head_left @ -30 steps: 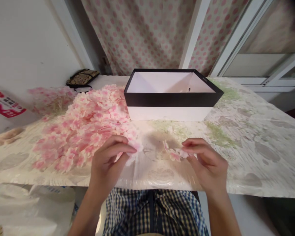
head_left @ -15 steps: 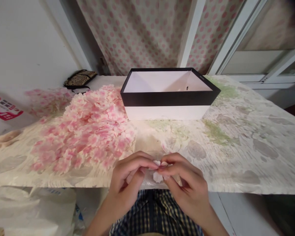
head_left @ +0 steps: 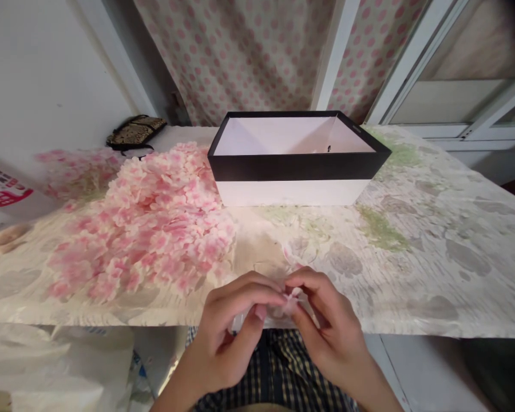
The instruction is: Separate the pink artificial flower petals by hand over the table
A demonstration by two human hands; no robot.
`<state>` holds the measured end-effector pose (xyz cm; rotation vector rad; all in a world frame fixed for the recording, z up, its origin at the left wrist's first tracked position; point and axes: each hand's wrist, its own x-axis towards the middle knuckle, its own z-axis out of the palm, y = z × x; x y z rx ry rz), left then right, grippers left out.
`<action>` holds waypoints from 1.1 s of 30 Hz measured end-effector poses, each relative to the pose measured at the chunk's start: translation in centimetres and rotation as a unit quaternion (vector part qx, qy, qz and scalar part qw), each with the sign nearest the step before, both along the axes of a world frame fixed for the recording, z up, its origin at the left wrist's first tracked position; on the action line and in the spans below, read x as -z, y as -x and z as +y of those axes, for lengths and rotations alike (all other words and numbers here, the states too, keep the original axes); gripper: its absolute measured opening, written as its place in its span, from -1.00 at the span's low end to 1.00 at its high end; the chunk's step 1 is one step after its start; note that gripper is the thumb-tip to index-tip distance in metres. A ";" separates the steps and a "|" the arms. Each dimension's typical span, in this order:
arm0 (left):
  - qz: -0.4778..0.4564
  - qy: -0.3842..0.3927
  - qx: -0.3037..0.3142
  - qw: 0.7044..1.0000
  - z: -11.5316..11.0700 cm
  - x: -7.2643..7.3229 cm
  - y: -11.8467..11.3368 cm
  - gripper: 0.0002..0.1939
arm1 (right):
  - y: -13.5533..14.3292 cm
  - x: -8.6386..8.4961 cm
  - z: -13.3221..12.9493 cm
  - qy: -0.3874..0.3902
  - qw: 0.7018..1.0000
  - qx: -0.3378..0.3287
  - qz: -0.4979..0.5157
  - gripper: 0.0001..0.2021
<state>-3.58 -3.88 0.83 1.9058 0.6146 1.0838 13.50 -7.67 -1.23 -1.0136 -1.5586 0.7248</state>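
My left hand [head_left: 236, 329] and my right hand [head_left: 326, 326] meet at the near edge of the table, fingertips pinched together on a small pale pink fabric flower [head_left: 289, 303]. Most of the flower is hidden between the fingers. A big heap of pink fabric flowers [head_left: 150, 217] lies on the table to the left of my hands. An open box [head_left: 296, 166] with a black rim and white walls stands behind them, in the middle of the table; its inside looks white.
The table [head_left: 412, 257] has a patterned cloth. A small dark pouch [head_left: 135, 130] lies at the back left by the wall. A dotted curtain [head_left: 249, 51] hangs behind. White plastic bags [head_left: 55, 366] sit below the table's left edge.
My hands were apart, each holding a flower piece. They came together at the table's near edge and now pinch the pieces as one small flower.
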 end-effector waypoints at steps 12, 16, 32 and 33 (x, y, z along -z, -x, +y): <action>0.255 -0.211 -0.151 0.932 2.2 1.0 -1.6 -0.78 | -6.2 3.2 0.8 -0.028 0.965 0.250 0.068 -0.87; 0.285 -0.243 -0.154 0.914 2.0 0.9 -2.7 -0.85 | -5.8 2.8 0.5 -0.033 0.973 0.220 0.054 -0.83; -0.047 0.175 -0.139 0.974 2.9 -0.5 -4.7 -0.91 | -6.0 2.2 0.4 -0.034 0.982 0.161 0.090 -0.82; -0.060 0.195 -0.133 0.970 2.9 -0.6 -4.8 -0.89 | -6.0 2.1 0.4 -0.032 0.983 0.134 0.119 -0.81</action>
